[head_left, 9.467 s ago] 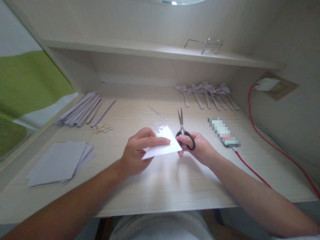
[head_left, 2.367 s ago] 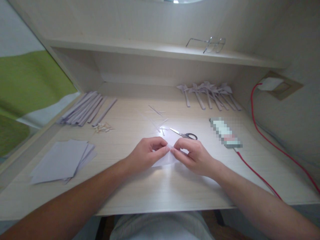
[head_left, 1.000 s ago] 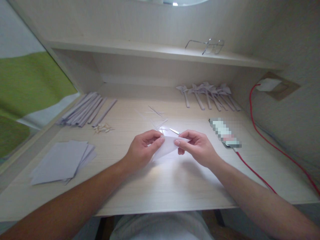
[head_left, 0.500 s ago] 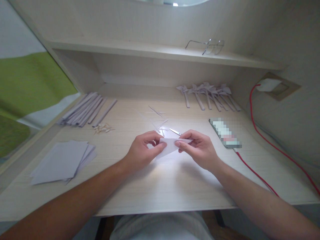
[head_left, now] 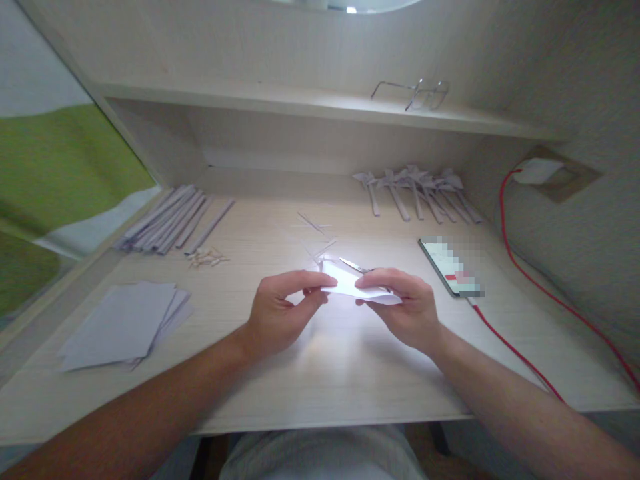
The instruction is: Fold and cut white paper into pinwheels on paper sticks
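Note:
Between my two hands, above the middle of the desk, is a piece of white paper [head_left: 343, 280]. My left hand [head_left: 285, 310] pinches its left edge between thumb and fingers. At the other end my right hand [head_left: 403, 300] grips it, thumb below and fingers on top. Just behind the paper lies a pair of scissors [head_left: 351, 265], its blades showing and its handles hidden by my right hand. Thin paper strips [head_left: 315, 223] are scattered beyond the paper.
Left on the desk are a stack of paper sheets [head_left: 120, 323], rolled paper sticks [head_left: 165, 220] and small pale pieces [head_left: 205, 257]. Paper pinwheels [head_left: 417, 190] lie at the back right. A phone [head_left: 445, 267] with a red cable [head_left: 520, 357] rests at right. Glasses [head_left: 425, 93] sit on the shelf.
The paper has been tilted, so its bright upper face now shows and its near corner no longer points down. Both hands have turned with it, and the left has shifted slightly left.

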The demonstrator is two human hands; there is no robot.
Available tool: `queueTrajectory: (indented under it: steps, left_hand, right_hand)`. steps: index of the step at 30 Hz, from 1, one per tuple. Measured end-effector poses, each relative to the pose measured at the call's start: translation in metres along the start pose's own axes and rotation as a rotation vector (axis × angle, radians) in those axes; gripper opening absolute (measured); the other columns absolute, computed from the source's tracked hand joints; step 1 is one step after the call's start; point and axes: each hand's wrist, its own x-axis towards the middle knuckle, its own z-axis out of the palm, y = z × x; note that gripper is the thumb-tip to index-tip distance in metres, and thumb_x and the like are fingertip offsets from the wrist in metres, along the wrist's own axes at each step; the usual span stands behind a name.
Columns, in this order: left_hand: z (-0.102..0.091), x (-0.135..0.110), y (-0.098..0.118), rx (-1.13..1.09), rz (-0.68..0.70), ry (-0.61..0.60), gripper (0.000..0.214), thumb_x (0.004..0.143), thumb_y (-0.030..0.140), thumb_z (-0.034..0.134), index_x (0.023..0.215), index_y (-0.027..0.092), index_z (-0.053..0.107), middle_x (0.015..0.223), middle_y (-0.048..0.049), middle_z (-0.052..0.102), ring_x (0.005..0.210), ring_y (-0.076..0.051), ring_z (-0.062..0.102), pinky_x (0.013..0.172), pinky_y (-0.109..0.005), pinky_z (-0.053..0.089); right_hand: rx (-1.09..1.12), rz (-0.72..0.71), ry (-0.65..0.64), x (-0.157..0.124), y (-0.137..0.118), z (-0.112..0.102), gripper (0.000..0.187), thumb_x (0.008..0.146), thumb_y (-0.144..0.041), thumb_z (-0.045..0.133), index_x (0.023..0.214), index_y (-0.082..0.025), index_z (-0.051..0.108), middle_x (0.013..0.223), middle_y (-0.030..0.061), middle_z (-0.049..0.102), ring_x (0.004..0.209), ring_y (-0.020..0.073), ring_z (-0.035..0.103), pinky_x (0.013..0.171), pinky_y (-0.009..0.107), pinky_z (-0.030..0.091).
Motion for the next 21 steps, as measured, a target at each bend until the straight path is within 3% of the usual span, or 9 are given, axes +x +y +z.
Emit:
queueTrajectory:
  steps: [3, 6, 9, 11, 13, 16, 19, 21]
  left_hand:
    - [-0.001, -0.001, -0.005, -0.049, -0.018, 0.028, 0.02, 0.083, 0.008, 0.073, 0.097, 0.022, 0.079, 0.094, -0.0024, 0.08, 0.087, -0.016, 0.072, 0.082, -0.025, 0.054]
    - [-0.001, -0.001, -0.008, -0.098, -0.053, 0.066, 0.022, 0.084, 0.009, 0.074, 0.099, 0.024, 0.078, 0.098, -0.0011, 0.079, 0.091, -0.015, 0.072, 0.086, -0.025, 0.052]
    - [-0.002, -0.001, -0.007, -0.123, -0.044, 0.072, 0.023, 0.084, 0.009, 0.073, 0.1, 0.024, 0.077, 0.098, -0.0008, 0.078, 0.092, -0.015, 0.071, 0.086, -0.025, 0.052]
    - [-0.002, -0.001, -0.006, -0.134, -0.013, 0.051, 0.024, 0.085, 0.007, 0.072, 0.101, 0.024, 0.077, 0.098, -0.0011, 0.077, 0.092, -0.015, 0.07, 0.085, -0.024, 0.051]
    - [-0.002, -0.001, -0.003, -0.146, 0.019, -0.007, 0.025, 0.084, 0.004, 0.07, 0.101, 0.022, 0.076, 0.098, -0.0023, 0.077, 0.091, -0.015, 0.07, 0.085, -0.025, 0.051]
    - [-0.001, -0.001, 0.001, -0.169, 0.053, -0.156, 0.028, 0.083, 0.0, 0.066, 0.102, 0.018, 0.075, 0.099, -0.0052, 0.077, 0.092, -0.017, 0.071, 0.086, -0.027, 0.052]
    - [-0.001, -0.001, 0.002, -0.175, 0.053, -0.247, 0.033, 0.081, -0.003, 0.062, 0.105, 0.017, 0.074, 0.099, -0.0064, 0.076, 0.092, -0.018, 0.071, 0.085, -0.028, 0.052]
    - [-0.002, -0.001, 0.001, -0.165, 0.02, -0.254, 0.036, 0.079, -0.004, 0.059, 0.104, 0.017, 0.073, 0.099, -0.006, 0.075, 0.093, -0.018, 0.069, 0.086, -0.03, 0.05]
  right_hand:
    - [0.059, 0.05, -0.05, -0.001, 0.003, -0.003, 0.024, 0.085, -0.015, 0.075, 0.107, -0.024, 0.074, 0.101, 0.0056, 0.074, 0.09, 0.0201, 0.068, 0.081, 0.033, 0.052]
    - [0.299, 0.191, -0.194, 0.002, 0.004, -0.007, 0.037, 0.082, -0.018, 0.075, 0.118, -0.025, 0.07, 0.115, 0.0076, 0.07, 0.105, 0.0249, 0.067, 0.092, 0.037, 0.051]
    - [0.662, 0.354, -0.344, 0.009, 0.003, -0.01, 0.059, 0.072, -0.031, 0.083, 0.128, -0.026, 0.064, 0.113, 0.0075, 0.071, 0.102, 0.0294, 0.069, 0.093, 0.044, 0.051]
    - [0.819, 0.466, -0.343, 0.012, 0.004, -0.008, 0.067, 0.07, -0.04, 0.085, 0.131, -0.027, 0.061, 0.108, 0.0064, 0.073, 0.095, 0.0289, 0.07, 0.087, 0.044, 0.054]
    - [0.829, 0.581, -0.256, 0.014, 0.006, -0.006, 0.056, 0.076, -0.044, 0.08, 0.126, -0.025, 0.064, 0.099, 0.0049, 0.073, 0.087, 0.0241, 0.07, 0.079, 0.037, 0.055]
    - [0.727, 0.677, -0.18, 0.013, 0.009, -0.002, 0.029, 0.087, -0.042, 0.073, 0.104, -0.019, 0.073, 0.082, 0.002, 0.069, 0.074, 0.0155, 0.065, 0.068, 0.026, 0.052]
    - [0.659, 0.671, -0.17, 0.011, 0.011, 0.0, 0.02, 0.085, -0.035, 0.078, 0.082, -0.017, 0.071, 0.073, -0.0014, 0.063, 0.065, 0.0101, 0.059, 0.061, 0.021, 0.047]
    - [0.614, 0.637, -0.136, 0.01, 0.011, 0.0, 0.02, 0.084, -0.033, 0.079, 0.077, -0.017, 0.069, 0.07, -0.0028, 0.062, 0.062, 0.0089, 0.056, 0.059, 0.02, 0.045]
